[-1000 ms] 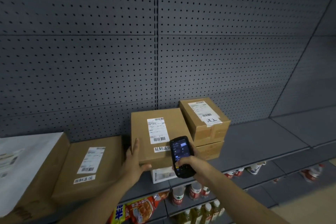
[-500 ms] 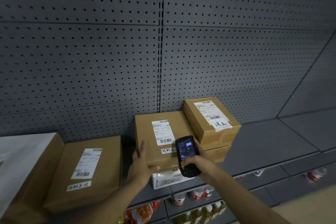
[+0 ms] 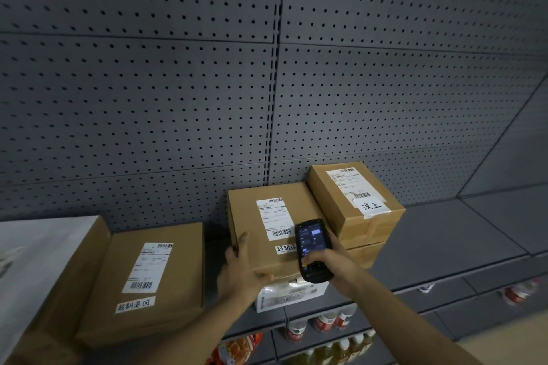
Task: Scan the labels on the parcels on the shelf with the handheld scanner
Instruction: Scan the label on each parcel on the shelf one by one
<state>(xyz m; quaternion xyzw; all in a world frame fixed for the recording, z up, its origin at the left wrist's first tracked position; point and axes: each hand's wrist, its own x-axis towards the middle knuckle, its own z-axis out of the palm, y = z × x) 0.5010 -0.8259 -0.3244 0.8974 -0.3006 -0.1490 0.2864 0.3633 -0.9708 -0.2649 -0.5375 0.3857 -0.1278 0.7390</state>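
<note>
Item: middle parcel (image 3: 264, 228), brown corrugated cardboard, flat and rectangular, matt, with sharp folded edges. It is stacked on a white carton (image 3: 284, 296) near the front edge of the shelf (image 3: 444, 240), its back toward the perforated rear wall. A white printed label (image 3: 274, 218) with barcodes is stuck on its top face, and a handwritten strip lies below it.

Left hand (image 3: 240, 270): laid against the parcel's near left corner, fingers straight along the side and thumb under the front edge, apparently to steady the box for reading. Nothing is enclosed in this grip.

Right hand (image 3: 329, 264): curled round the lower half of the handheld scanner (image 3: 311, 249), a black, glossy, slab-shaped device with a lit screen. It is held over the parcel's right front corner, head toward the label, judged to be aimed at the lower barcode.

Neighbouring stock: a taller taped cardboard parcel (image 3: 355, 201) stacked on another box to the right, touching the middle parcel; a flat labelled parcel (image 3: 148, 281) toward the shelf's left end, apart from it. Bottles are stored on the lower shelves.
</note>
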